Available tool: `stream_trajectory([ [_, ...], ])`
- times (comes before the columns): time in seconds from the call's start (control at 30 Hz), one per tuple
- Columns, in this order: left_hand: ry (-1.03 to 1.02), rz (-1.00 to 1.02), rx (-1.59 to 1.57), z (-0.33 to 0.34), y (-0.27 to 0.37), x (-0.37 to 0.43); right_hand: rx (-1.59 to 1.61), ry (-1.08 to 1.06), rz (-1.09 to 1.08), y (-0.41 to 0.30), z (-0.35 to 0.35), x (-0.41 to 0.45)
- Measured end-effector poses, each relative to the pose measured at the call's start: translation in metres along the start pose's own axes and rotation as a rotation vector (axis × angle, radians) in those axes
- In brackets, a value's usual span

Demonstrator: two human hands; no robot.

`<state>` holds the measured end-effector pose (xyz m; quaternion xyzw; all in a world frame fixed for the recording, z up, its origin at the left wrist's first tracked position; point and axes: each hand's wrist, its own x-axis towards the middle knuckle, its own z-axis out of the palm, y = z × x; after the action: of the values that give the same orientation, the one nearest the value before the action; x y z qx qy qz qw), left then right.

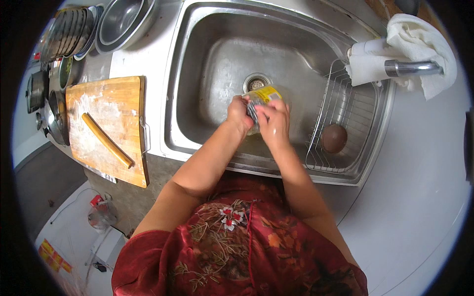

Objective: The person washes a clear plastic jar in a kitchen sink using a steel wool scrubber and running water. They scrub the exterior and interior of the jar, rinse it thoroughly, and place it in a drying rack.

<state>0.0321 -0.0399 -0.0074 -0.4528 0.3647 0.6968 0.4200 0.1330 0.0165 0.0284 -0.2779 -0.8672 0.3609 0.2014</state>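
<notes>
Over the stainless steel sink (229, 59), near its front edge, both my hands are at a clear bottle or jar with a yellow label (264, 94). My left hand (239, 114) is closed around a dark, shiny item (253, 111), perhaps a steel scourer, in front of the container. My right hand (274, 118) presses its fingers to the same item from the right side, wet spots on its back. How the two hands share the container's weight is hidden. Just beyond them lies the drain strainer (257, 83).
A wire basket (329, 88) with a brown round object (334, 138) sits at the sink's right side. The faucet (414, 68) and a white cloth (422, 40) are beyond it. Left are a floury cutting board (126, 96), a rolling pin (107, 140) and metal bowls (122, 22).
</notes>
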Motion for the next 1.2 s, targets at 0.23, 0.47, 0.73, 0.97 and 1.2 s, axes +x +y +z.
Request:
stream_trajectory([
  [0.23,0.162,-0.038,-0.125,0.008,0.017,0.021,0.065,0.027,0.053,0.001,-0.011,-0.030],
  [0.47,-0.012,-0.014,0.113,0.026,0.003,0.004,-0.110,-0.031,0.036,0.003,0.014,0.056],
  [0.73,0.104,0.013,0.083,0.020,0.002,0.017,0.037,0.012,0.035,0.003,-0.023,-0.018],
  [0.97,0.111,-0.054,0.041,0.019,0.011,0.019,0.045,0.014,0.018,0.004,-0.015,-0.011],
  [1.2,0.057,-0.030,0.115,0.040,0.001,0.008,-0.092,-0.017,0.061,0.011,0.007,0.052],
])
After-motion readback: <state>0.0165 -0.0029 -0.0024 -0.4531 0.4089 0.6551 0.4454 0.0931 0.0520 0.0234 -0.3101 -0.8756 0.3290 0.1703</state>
